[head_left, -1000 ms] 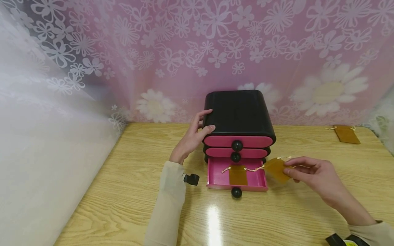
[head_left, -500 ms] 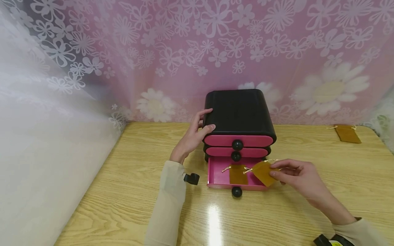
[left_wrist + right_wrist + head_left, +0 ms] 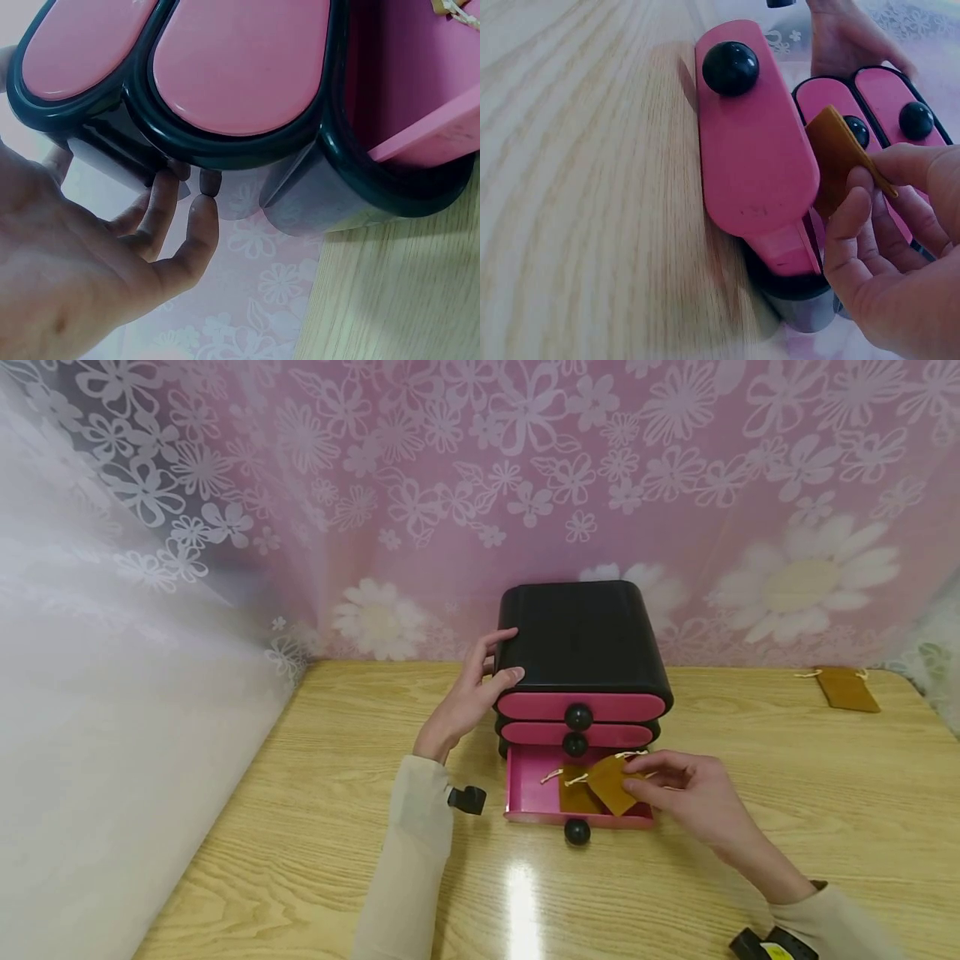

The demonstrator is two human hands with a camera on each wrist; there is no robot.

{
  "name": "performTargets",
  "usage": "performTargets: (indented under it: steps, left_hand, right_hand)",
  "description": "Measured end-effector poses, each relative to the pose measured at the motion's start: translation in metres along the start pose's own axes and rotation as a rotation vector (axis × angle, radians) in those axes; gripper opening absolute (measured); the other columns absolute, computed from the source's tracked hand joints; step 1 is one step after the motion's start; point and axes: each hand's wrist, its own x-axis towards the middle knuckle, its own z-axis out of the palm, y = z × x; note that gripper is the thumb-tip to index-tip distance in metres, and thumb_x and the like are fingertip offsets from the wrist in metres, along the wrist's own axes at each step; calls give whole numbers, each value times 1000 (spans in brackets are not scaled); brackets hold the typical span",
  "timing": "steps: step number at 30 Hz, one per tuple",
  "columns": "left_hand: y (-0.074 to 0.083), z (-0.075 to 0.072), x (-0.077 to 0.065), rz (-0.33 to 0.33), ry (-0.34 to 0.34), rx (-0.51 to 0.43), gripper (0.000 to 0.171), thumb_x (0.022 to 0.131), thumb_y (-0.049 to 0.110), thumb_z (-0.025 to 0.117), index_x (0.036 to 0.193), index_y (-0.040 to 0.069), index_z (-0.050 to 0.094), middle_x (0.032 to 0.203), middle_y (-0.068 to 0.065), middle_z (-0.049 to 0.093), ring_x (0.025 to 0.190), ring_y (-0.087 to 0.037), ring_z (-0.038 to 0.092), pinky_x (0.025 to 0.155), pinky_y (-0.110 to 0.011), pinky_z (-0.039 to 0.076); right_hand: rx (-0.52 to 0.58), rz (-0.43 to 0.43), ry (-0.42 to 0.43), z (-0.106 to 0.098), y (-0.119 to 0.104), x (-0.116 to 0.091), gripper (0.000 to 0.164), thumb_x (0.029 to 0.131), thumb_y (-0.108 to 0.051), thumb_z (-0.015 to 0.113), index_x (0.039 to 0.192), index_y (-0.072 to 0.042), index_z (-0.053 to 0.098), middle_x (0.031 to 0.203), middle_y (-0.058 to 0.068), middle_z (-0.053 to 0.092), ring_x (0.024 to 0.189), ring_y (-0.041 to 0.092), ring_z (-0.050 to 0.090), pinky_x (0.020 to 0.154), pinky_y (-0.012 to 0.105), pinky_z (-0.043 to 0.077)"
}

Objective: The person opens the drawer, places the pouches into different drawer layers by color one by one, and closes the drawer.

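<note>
A black cabinet [image 3: 577, 631] with pink drawers stands on the table, its bottom drawer [image 3: 532, 792] pulled out. My left hand [image 3: 459, 702] rests against the cabinet's upper left side, thumb and a finger reaching onto its top. Bent fingers beside the black side show in the left wrist view. With my right hand [image 3: 693, 797] I pinch a mustard-brown drawstring pouch [image 3: 611, 783] by its edge, tilted above the open drawer. Partly covered by it, another brown pouch [image 3: 572, 793] lies in the drawer. Seen from the right wrist, the held pouch [image 3: 836, 154] is edge-on between thumb and fingers.
A third brown drawstring pouch [image 3: 847, 688] lies at the table's back right corner. The two upper drawers, with round black knobs [image 3: 578, 717], are closed. A pink floral curtain [image 3: 450, 510] hangs behind the wooden table [image 3: 300, 827].
My right hand has carried the pinched pouch leftward, from beside the drawer's right wall to over the drawer. My left hand stays in place on the cabinet.
</note>
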Motion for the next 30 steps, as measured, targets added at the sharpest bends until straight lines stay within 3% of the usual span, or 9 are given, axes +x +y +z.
performTargets:
  steps: [5,7,14,30]
  left_hand:
    - [0,0,-1,-6,-3,5,55,102,31,55,153,41,36,149,-6,38,126,-27,52,103,-48,50]
    - [0,1,-1,-10,-3,7,55,102,31,55,153,41,36,148,-6,38,126,-27,52,103,-48,49]
    - [-1,1,-1,-15,2,5,55,102,31,55,152,41,36,149,-5,38,127,-27,52,104,-49,49]
    - [-2,0,0,12,4,5,55,102,31,55,153,41,37,149,-6,38,126,-27,52,102,-47,50]
  right_hand:
    - [-58,14,19,8,-1,4,22,90,-16,79,109,-5,76,108,9,77,80,1,69,66,22,57]
    - [-85,16,25,11,-2,4,21,90,-16,79,108,-6,77,108,12,76,79,1,68,66,21,57]
    - [-188,15,64,21,-9,7,16,87,-15,82,102,-10,78,99,9,78,74,2,68,63,21,55]
    - [-285,6,68,26,-12,13,12,86,-15,82,96,-14,78,85,2,76,71,9,66,55,25,49]
